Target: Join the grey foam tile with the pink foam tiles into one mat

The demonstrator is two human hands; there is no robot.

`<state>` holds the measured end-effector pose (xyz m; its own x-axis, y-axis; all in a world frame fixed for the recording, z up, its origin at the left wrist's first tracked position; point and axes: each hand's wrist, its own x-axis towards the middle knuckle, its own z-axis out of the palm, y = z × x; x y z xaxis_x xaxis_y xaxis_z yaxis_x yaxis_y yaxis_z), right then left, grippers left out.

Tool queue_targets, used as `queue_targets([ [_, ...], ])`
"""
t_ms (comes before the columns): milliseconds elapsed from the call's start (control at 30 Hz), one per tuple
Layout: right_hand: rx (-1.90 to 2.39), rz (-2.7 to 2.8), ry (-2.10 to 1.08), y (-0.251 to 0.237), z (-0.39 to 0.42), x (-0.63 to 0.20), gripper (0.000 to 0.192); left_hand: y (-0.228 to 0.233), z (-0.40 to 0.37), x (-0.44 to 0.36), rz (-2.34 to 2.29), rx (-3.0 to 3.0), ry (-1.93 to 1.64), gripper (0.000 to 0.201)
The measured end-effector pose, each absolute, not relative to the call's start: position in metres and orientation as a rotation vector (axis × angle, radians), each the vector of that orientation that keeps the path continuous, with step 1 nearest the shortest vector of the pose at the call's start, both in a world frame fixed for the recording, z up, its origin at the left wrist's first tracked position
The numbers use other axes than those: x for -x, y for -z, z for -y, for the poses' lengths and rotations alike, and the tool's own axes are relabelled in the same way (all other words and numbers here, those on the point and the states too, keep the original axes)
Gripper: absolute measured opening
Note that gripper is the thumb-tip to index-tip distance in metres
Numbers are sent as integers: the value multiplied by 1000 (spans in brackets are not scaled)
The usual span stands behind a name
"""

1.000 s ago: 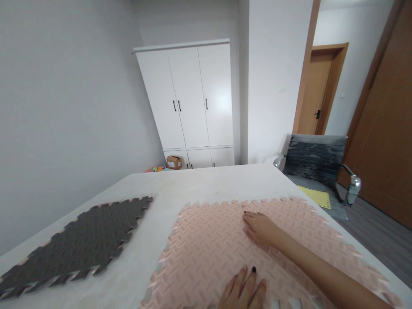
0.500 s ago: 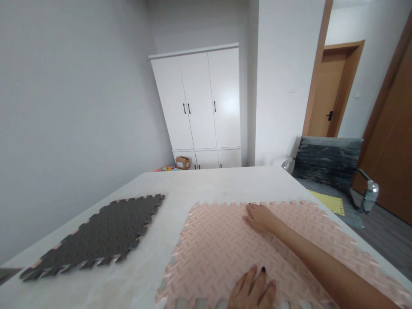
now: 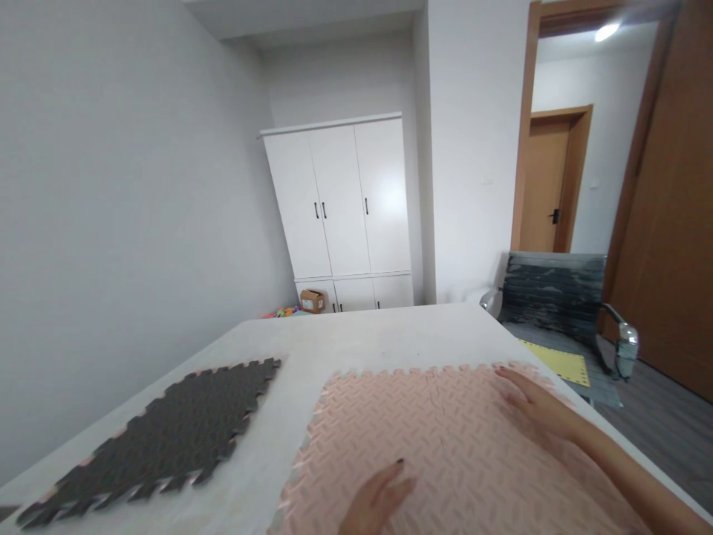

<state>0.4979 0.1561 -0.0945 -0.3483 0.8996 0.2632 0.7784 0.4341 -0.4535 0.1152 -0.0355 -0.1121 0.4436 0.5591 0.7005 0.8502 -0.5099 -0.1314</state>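
Observation:
Pink interlocking foam mats [image 3: 384, 423] with a raised tread pattern lie on the white table, and a thin seam runs between two of them from the far edge. My right hand [image 3: 529, 401] is at the far right part of the pink mats, fingers stretched out, palm down. At the bottom of the view, my left hand [image 3: 376, 501] is over the near left part of the pink surface, its fingers apart and holding nothing. Whether that hand touches the mat I cannot tell. A dark grey foam mat [image 3: 161, 431] with notched edges lies to the left, apart from the pink ones.
The white table [image 3: 334, 334] reaches toward a white cabinet [image 3: 339, 208]. Behind its far left corner are a cardboard box [image 3: 313, 301] and colourful items. A dark chair [image 3: 554, 290] with a yellow sheet [image 3: 557, 362] on its seat stands at the right, near a wooden doorway.
My right hand has moved right across the pink mats, and the seam now shows. My left hand has shifted left. The camera view has tilted up slightly.

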Motion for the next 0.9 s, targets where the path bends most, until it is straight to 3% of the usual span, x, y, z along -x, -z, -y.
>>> queue_targets([
  [167, 1672, 1900, -261, 131, -142, -620, 52, 68, 20, -22, 2084, 2031, 784, 36],
  [300, 1668, 1936, -313, 149, -130, -638, 51, 65, -10, 4, 2513, 1874, 641, 43],
  [667, 1720, 1880, -339, 144, -121, -598, 62, 71, -37, 4, 2741, 1788, 765, 46],
  [900, 1723, 1934, -261, 166, -127, -601, 68, 70, -31, -3, 2662, 1863, 857, 39],
])
